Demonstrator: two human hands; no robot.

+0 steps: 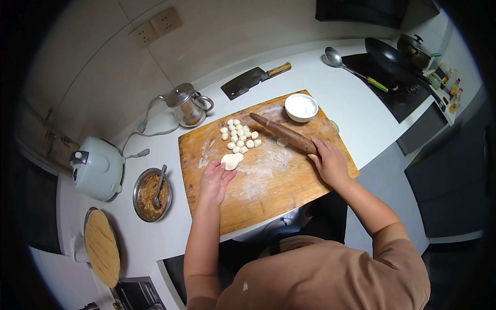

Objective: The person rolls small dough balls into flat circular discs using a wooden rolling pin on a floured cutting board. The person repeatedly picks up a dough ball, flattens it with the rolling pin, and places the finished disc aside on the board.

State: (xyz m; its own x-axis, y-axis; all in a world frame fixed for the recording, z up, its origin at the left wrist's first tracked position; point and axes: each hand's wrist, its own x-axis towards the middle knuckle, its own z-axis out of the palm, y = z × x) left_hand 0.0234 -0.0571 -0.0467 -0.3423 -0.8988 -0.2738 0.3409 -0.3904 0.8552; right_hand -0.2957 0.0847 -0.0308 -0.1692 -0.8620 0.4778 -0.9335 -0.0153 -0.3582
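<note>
Pinched by its edge, a flat white dough wrapper (230, 161) is in the fingers of my left hand (213, 182), over the left part of the wooden board (279, 194). Several small dough balls (239, 137) lie clustered just beyond it. My right hand (330, 164) grips the near end of a brown rolling pin (276, 129), which slants across the board toward the far left. Beside the pin's middle, a small flattened piece of dough (281, 142) rests partly against it. Loose flour dusts the wood between my hands.
A white bowl (295, 119) of flour stands at the board's far right corner. Beyond the board are a cleaver (245, 83) and a metal kettle (187, 107). To the left sit a steel bowl (138, 199) of filling with a spoon and a rice cooker (98, 168).
</note>
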